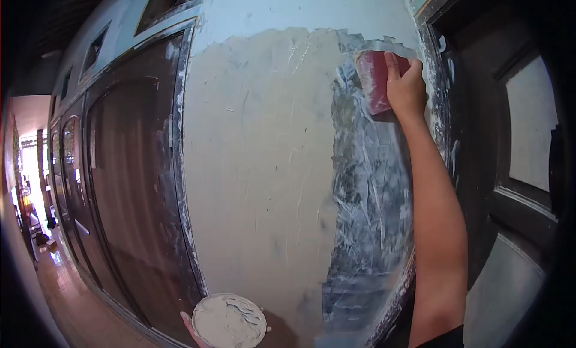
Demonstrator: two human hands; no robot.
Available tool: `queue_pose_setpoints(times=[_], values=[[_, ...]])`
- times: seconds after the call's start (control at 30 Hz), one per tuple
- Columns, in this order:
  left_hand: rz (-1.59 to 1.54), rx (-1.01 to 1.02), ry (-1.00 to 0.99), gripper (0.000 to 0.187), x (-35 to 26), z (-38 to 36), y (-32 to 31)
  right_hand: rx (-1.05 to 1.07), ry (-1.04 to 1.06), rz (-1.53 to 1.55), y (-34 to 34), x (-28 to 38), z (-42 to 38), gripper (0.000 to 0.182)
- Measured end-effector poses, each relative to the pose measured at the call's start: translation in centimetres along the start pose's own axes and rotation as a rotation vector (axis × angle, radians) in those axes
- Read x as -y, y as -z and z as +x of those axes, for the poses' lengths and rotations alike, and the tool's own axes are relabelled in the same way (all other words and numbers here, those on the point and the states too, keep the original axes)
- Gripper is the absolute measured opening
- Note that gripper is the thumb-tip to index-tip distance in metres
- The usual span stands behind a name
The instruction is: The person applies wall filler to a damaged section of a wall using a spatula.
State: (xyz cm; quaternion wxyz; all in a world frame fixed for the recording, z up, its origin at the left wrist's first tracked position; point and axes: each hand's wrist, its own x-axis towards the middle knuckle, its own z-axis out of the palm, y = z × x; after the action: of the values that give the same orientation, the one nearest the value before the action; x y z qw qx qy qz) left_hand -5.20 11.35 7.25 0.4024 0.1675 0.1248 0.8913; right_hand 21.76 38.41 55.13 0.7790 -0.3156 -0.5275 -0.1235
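My right hand (409, 87) grips a dark red, flat putty spreader (373, 83) smeared with filler, its face against the upper right of the wall. A wide band of beige filler (258, 156) covers the wall's left and middle. Beside it runs a rough grey-blue strip (372, 192) with streaks and scrape marks, below the spreader. At the bottom, my left hand (191, 331) holds a round container of beige putty (229, 321) from below and the side; only some fingertips show around it.
Left of the wall stands a dark wooden door (129, 186) with a paint-spotted frame. Another dark door frame with pale panels (531, 123) is close on the right, near my forearm. A tiled walkway (72, 288) leads off to the far left, with objects along it.
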Motion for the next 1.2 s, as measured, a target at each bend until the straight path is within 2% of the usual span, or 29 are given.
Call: queue_pose_setpoints(times=[0.03, 0.07, 0.1, 0.13, 0.17, 0.2, 0.23, 0.27, 0.33, 0.37, 0.4, 0.47, 0.5, 0.63, 0.77, 1.07, 1.13, 1.17, 1.2], values=[[0.004, -0.009, 0.024, 0.094, -0.2, -0.2, 0.0, -0.010, 0.055, 0.136, 0.5, -0.4, -1.2, 0.065], [0.037, 0.108, 0.080, 0.097, -0.2, -0.1, -1.2, -0.018, 0.113, 0.273, 1.0, -0.4, -2.4, 0.057], [0.066, 0.225, 0.135, 0.100, -0.2, 0.1, -2.5, -0.008, 0.111, 0.252, 2.2, 0.1, -4.2, 0.057], [0.091, 0.343, 0.187, 0.103, -0.3, 0.1, -3.4, 0.047, 0.185, 0.420, 3.8, 1.1, -6.5, 0.048], [0.087, 0.336, 0.201, 0.103, -0.5, 0.1, -3.8, 0.101, 0.256, 0.592, 5.4, 2.4, -8.9, 0.040], [-0.135, 0.326, 0.282, 0.104, -0.8, 0.2, -4.2, 0.198, 0.313, 0.648, 7.1, 3.6, -11.5, 0.030], [-0.352, 0.312, 0.363, 0.106, -1.4, 0.4, -4.4, 0.395, 0.251, 0.652, 9.5, 5.4, -14.8, 0.027], [-0.343, 0.304, 0.382, 0.106, -1.9, 0.7, -4.4, 0.582, 0.267, 0.696, 11.2, 6.3, -17.3, 0.022], [-0.034, 0.438, 0.329, 0.104, -2.9, 0.9, -4.2, 0.734, 0.781, 0.378, 13.2, 6.8, -20.6, 0.023], [0.006, 0.451, 0.344, 0.100, -3.6, 0.6, -4.7, 0.817, 1.019, 0.241, 14.1, 7.5, -22.5, 0.023], [0.003, 0.439, 0.364, 0.100, -4.4, 0.2, -4.9, 0.853, 1.051, 0.188, 15.1, 7.9, -24.9, 0.022], [-0.406, 0.315, 0.472, 0.097, -5.5, -0.4, -5.4, 0.861, 1.121, 0.126, 16.3, 8.2, -29.0, 0.020], [-0.229, 0.429, 0.417, 0.094, -5.9, -0.8, -5.7, 0.887, 1.157, 0.115, 16.9, 8.5, -30.1, 0.021], [-0.313, 0.442, 0.387, 0.089, -6.7, -1.5, -5.9, 0.954, 1.222, 0.116, 18.9, 10.1, -32.7, 0.020], [-0.199, 0.306, 0.333, 0.088, -6.7, -1.7, -5.3, 0.993, 1.305, 0.004, 20.8, 12.1, -33.2, 0.021], [-0.265, 0.348, 0.402, 0.089, -7.4, -3.8, -5.9, 1.015, 1.406, -0.173, 23.3, 14.5, -33.0, 0.033], [-0.278, 0.402, 0.469, 0.099, -7.5, -3.9, -5.2, 0.979, 1.364, -0.177, 23.5, 14.6, -32.9, 0.034], [-0.148, 0.415, 0.473, 0.101, -7.5, -4.1, -5.1, 0.996, 1.356, -0.177, 23.5, 14.7, -32.7, 0.033], [-0.150, 0.414, 0.471, 0.101, -7.7, -4.3, -5.4, 0.997, 1.359, -0.176, 23.6, 14.8, -32.6, 0.033]])
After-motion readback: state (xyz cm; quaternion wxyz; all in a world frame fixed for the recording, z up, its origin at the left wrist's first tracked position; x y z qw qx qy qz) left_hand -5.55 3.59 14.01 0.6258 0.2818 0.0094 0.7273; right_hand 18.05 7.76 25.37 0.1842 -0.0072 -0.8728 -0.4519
